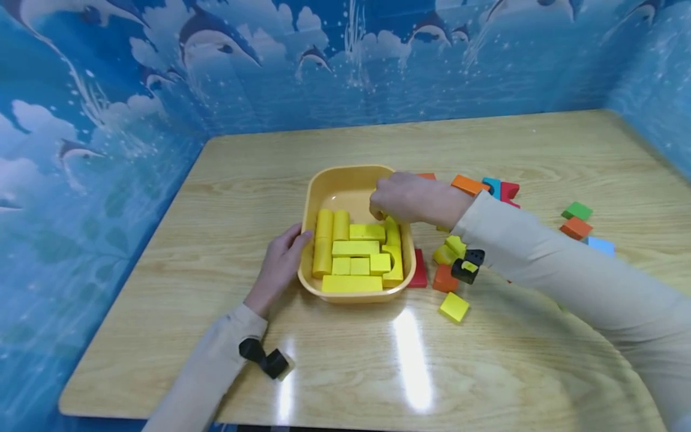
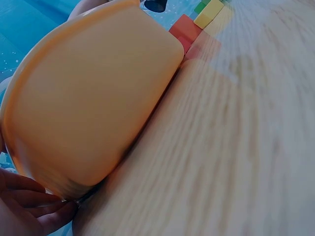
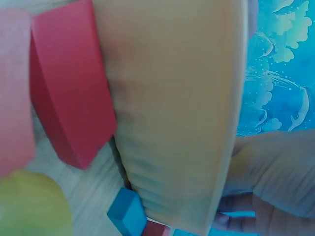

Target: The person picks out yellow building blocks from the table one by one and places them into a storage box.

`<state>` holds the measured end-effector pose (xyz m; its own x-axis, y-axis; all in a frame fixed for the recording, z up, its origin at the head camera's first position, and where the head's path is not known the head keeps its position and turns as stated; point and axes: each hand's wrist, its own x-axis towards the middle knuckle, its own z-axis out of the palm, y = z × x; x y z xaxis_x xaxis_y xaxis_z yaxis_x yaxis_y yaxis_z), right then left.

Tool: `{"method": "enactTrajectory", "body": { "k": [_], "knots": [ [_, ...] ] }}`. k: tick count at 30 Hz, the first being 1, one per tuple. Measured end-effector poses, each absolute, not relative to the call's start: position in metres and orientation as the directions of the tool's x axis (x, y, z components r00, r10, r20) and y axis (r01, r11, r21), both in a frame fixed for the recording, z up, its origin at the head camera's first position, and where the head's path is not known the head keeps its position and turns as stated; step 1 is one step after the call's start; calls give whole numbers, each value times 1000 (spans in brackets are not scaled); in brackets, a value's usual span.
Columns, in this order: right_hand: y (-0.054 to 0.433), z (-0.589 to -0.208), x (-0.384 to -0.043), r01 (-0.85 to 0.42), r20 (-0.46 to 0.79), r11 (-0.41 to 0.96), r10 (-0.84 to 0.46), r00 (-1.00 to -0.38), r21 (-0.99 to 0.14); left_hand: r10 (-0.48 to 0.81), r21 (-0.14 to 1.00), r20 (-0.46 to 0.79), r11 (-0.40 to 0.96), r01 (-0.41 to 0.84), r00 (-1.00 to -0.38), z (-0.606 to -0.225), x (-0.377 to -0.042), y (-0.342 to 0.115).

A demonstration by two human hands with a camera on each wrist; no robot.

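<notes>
A pale yellow plastic tray stands on the table, its near part packed with yellow blocks: cylinders along the left, oblong and square pieces in the middle, curved pieces at the right. My left hand holds the tray's left side, thumb at the rim; in the left wrist view its fingers lie against the outer wall. Over the far right of the tray, my right hand curls its fingers down around a small yellow block, mostly hidden. In the right wrist view the tray wall covers those fingertips.
Right of the tray lie a red block, an orange block and a yellow block. Farther off are more coloured pieces, including a green block and a blue block. A dolphin-print curtain borders the table.
</notes>
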<state>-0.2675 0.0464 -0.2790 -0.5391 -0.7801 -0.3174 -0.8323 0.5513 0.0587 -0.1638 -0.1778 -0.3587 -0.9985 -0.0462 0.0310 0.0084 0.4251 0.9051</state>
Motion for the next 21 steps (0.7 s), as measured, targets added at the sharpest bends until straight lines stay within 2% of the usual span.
{"method": "enactTrajectory", "body": {
  "k": [6, 14, 19, 21],
  "knots": [
    [47, -281, -265, -808, -299, 586, -763, -573, 53, -40, 908, 31, 419, 12, -999, -360, -164, -179],
    [52, -279, -259, -813, -301, 582, -773, -558, 13, -58, 909, 14, 417, -12, -998, -358, -164, -176],
    [60, -273, -257, -830, -219, 557, -809, -546, 11, -56, 901, 4, 432, -21, -998, -359, -165, -177],
    [63, -271, -256, -839, -230, 543, -815, -532, 13, -58, 900, 2, 435, -23, -998, -360, -165, -177]
  ]
}}
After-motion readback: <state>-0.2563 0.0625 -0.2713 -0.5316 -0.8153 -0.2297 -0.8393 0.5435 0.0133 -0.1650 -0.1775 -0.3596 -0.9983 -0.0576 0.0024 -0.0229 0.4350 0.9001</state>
